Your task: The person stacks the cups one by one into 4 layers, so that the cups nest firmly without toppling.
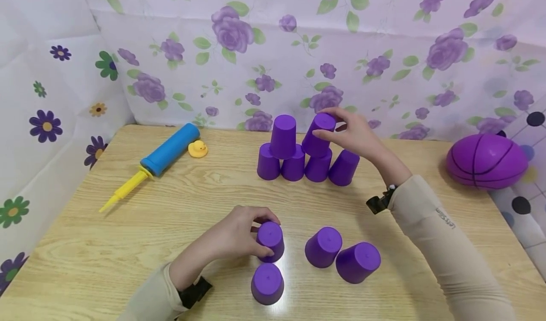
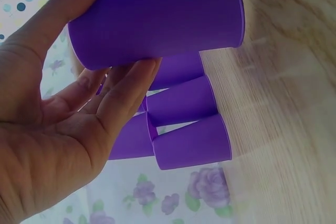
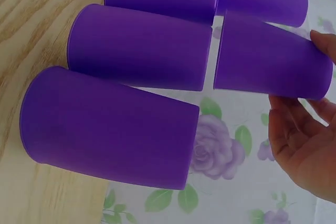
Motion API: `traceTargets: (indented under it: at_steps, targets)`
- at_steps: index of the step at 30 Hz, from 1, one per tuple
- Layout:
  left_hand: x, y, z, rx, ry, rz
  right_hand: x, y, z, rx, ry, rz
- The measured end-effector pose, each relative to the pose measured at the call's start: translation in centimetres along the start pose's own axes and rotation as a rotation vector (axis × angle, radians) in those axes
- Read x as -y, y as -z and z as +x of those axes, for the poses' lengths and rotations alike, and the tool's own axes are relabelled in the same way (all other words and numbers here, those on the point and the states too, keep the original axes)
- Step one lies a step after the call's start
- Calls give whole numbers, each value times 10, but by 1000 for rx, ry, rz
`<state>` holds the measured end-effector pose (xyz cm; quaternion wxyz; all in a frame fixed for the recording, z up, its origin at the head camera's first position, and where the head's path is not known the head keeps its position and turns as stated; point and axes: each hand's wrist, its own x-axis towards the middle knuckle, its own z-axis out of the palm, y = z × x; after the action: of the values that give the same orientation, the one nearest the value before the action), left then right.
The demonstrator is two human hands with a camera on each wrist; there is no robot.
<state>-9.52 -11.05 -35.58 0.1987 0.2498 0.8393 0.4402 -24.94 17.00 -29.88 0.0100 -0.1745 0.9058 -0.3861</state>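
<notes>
cloth [image 1: 375, 98]: flowered, upright along the table's far edge; probably a backdrop.

table [image 1: 192, 193]: wood-grained, bearing the cups.

pump [image 1: 170, 145]: blue and yellow, lying slantwise at far left, seemingly parked aside.

ball [image 1: 486, 162]: purple, far right, well apart from the cups, likely for the same reason.

hands: apart from each other, each clamped on a cup. right hand [image 1: 358, 133] is at the far side, thumb and fingers round the held cup [image 1: 314, 141] near its closed end; this leaves the rim free, presumably to keep fingers clear of the cups below. that cup tilts; whether it bears on them, cannot tell. left hand [image 1: 239, 233] grips the near cup [image 1: 273, 245], thumb on its near side; lifted or resting, cannot tell.

cups: all purple, mouth down, so closed ends can serve as footing. four make the far row [image 1: 318, 168]. top cup [image 1: 283, 137] stands across the two leftmost, apparently sharing its weight between them. loose cup [image 1: 267, 285] sits just nearer than the left hand's; right pair [image 1: 323, 250] stands within reach.

duck [image 1: 198, 149]: yellow, just right of the pump.
</notes>
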Motion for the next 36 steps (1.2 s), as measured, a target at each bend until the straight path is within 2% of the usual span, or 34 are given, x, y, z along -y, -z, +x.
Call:
traceTargets:
  at_steps: [7,13,22,30,36]
  targets:
    - [1,-1,1,1,-23,-7,1,-3,2,42,-17,12]
    - [2,0,0,2,-16,-15,5,-9,3,55,33,1]
    - [2,3,1,9,-11,-12,7,-10,6,63,109,-103]
    - [0,5,1,7,-11,-12,7,-11,4,95,101,-75]
    - [0,4,-1,20,1,-24,3,-6,-2,81,122,-54]
